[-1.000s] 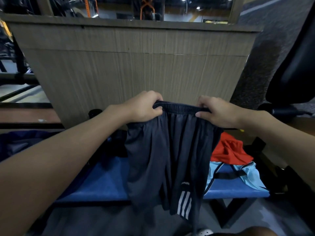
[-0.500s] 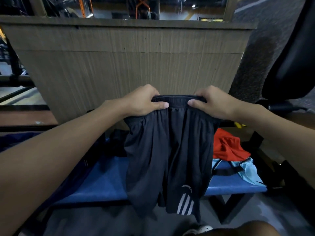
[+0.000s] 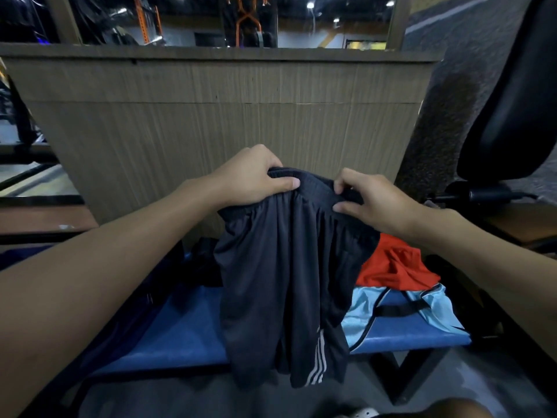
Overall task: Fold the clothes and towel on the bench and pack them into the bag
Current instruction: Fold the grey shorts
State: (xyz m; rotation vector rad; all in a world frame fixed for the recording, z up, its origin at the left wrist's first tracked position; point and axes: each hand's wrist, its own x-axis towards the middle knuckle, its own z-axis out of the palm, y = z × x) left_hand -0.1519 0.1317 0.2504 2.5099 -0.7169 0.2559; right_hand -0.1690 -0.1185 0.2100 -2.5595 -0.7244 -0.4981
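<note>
Fingers of left hand and right hand around shorts waistband above bench

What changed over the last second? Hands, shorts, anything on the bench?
The right hand slid inward along the waistband toward the left hand, so the shorts now hang bunched and narrower. Both hands keep their grip on the waistband. The red garment and light-blue bag on the bench stayed put.

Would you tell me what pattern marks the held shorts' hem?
Three white slanted stripes on dark grey shorts; head view.
</note>
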